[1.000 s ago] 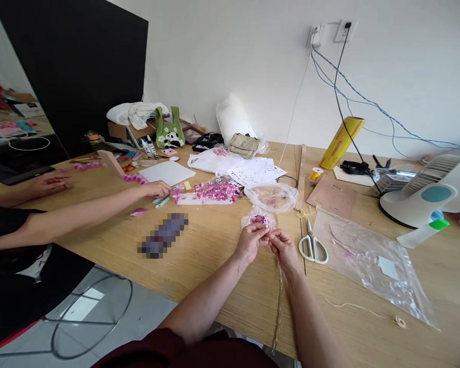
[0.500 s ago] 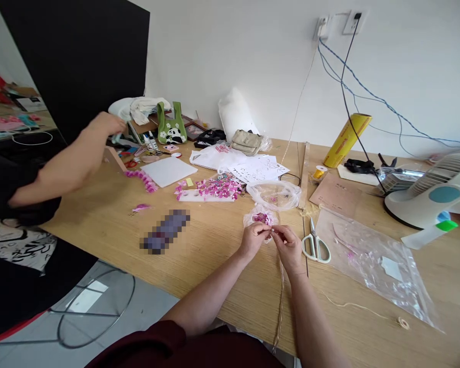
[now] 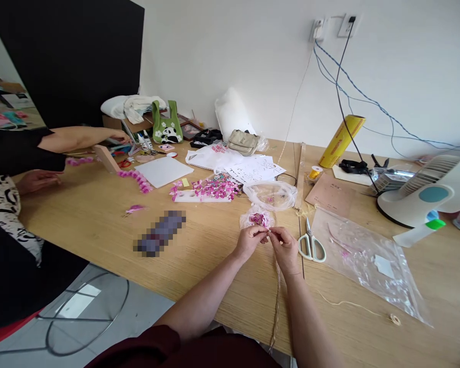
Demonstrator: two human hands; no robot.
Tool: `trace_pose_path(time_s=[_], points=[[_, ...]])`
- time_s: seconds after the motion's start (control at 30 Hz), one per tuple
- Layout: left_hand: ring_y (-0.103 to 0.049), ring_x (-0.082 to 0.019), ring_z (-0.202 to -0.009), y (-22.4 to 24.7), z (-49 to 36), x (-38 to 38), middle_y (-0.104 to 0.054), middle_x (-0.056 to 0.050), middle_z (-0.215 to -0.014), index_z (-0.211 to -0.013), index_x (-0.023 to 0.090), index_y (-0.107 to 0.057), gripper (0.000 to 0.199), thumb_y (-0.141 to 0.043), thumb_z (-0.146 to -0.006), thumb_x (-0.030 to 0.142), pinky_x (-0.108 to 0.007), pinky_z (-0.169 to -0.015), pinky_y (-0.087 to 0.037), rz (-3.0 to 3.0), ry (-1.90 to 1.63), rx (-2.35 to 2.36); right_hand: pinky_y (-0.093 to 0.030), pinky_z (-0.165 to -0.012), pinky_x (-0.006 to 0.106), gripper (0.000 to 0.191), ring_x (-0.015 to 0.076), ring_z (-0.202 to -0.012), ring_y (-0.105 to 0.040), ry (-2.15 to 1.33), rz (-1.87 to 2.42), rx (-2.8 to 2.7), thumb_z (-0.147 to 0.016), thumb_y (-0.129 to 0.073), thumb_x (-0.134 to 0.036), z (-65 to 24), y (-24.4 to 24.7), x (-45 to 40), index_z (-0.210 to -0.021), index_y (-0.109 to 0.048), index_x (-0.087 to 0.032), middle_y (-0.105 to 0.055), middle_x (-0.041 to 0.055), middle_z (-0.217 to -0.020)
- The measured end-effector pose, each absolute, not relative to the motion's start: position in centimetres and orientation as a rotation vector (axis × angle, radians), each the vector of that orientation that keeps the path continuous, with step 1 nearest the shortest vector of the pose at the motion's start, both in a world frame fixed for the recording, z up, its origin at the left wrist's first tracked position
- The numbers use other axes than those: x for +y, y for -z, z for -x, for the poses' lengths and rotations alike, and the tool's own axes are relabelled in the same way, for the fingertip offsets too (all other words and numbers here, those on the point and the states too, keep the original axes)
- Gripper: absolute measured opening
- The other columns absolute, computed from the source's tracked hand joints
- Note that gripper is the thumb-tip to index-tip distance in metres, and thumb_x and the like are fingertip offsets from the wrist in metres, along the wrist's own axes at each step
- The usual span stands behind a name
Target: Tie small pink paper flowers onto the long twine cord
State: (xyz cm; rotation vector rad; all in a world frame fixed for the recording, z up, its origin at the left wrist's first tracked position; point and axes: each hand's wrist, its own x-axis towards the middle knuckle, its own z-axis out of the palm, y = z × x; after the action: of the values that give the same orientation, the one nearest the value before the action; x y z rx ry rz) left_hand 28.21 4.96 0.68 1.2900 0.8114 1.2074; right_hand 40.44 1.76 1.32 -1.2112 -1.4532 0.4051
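Note:
My left hand (image 3: pixel 249 243) and my right hand (image 3: pixel 286 249) meet fingertip to fingertip over the table, both closed in a pinch. Whatever sits between the fingertips is too small to make out. Just beyond them lies an open clear plastic bag (image 3: pixel 246 221) with magenta petal-like pieces (image 3: pixel 259 220) in it. A braided tan cord (image 3: pixel 276 301) runs from under my right hand down to the table's front edge. White-handled scissors (image 3: pixel 312 245) lie right of my right hand.
Pink flower pieces (image 3: pixel 218 189) lie on a white holder, near another plastic bag (image 3: pixel 272 195). A flat clear bag (image 3: pixel 368 260), a thin cord coil (image 3: pixel 394 320) and a fan (image 3: pixel 414 197) stand or lie at right. A co-worker's hands (image 3: pixel 40 180) are at far left.
The co-worker's raised arm has come down toward the table, and their other hand now shows. The view has shifted slightly; my hands stay pinched together in the same place.

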Motion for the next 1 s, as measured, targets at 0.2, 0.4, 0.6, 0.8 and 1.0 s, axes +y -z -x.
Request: trace_pose_path(time_s=[0.2, 0.4, 0.6, 0.8, 1.0], points=[[-0.051, -0.01, -0.053, -0.5, -28.1, 5.1, -0.057, -0.001, -0.056, -0.07, 0.014, -0.068, 0.021, -0.067, -0.066, 0.035, -0.021, -0.052, -0.04, -1.311, -1.194, 0.787, -0.04, -0.06, 0.028, 0.008, 0.015, -0.064, -0.054, -0.429, 1.192, -1.445, -0.075, -0.059, -0.027, -40.4, -1.4, 1.7, -0.079, -0.065, -0.024, -0.062, 0.0014, -0.072], [-0.049, -0.008, -0.055, -1.0, -28.0, 4.7, -0.056, -0.001, -0.059, -0.074, 0.012, -0.065, 0.022, -0.067, -0.068, 0.033, -0.021, -0.056, -0.039, -1.022, -1.195, 0.639, -0.042, -0.059, 0.027, 0.022, 0.014, -0.063, -0.052, -0.647, 1.129, -1.254, -0.072, -0.063, -0.03, -40.6, -1.1, 1.7, -0.093, -0.063, -0.022, -0.061, 0.0008, -0.073], [-0.047, -0.004, -0.055, -1.0, -27.7, 5.2, -0.055, 0.0, -0.064, -0.071, 0.011, -0.062, 0.024, -0.071, -0.064, 0.032, -0.018, -0.055, -0.036, -0.727, -1.217, 0.482, -0.04, -0.05, 0.024, 0.019, 0.0105, -0.053, -0.048, -0.978, 1.093, -1.246, -0.072, -0.063, -0.034, -39.6, -1.3, 1.7, -0.087, -0.065, -0.022, -0.061, -0.0003, -0.071], [-0.046, -0.003, -0.055, -0.6, -27.7, 5.4, -0.055, 0.001, -0.067, -0.073, 0.012, -0.06, 0.022, -0.072, -0.064, 0.028, -0.016, -0.054, -0.036, -0.657, -1.215, 0.432, -0.036, -0.047, 0.022, 0.016, 0.0089, -0.05, -0.044, -0.973, 1.082, -1.2, -0.071, -0.064, -0.033, -39.1, -0.8, 1.9, -0.082, -0.063, -0.022, -0.056, -0.0028, -0.062], [-0.047, -0.002, -0.056, -0.3, -28.0, 5.1, -0.056, 0.001, -0.068, -0.072, 0.011, -0.06, 0.019, -0.071, -0.065, 0.025, -0.016, -0.057, -0.038, -0.61, -1.177, 0.419, -0.033, -0.046, 0.022, 0.016, 0.0088, -0.05, -0.041, -0.98, 1.095, -1.193, -0.072, -0.064, -0.034, -39.2, -0.5, 2.1, -0.081, -0.062, -0.021, -0.055, -0.0027, -0.063]])
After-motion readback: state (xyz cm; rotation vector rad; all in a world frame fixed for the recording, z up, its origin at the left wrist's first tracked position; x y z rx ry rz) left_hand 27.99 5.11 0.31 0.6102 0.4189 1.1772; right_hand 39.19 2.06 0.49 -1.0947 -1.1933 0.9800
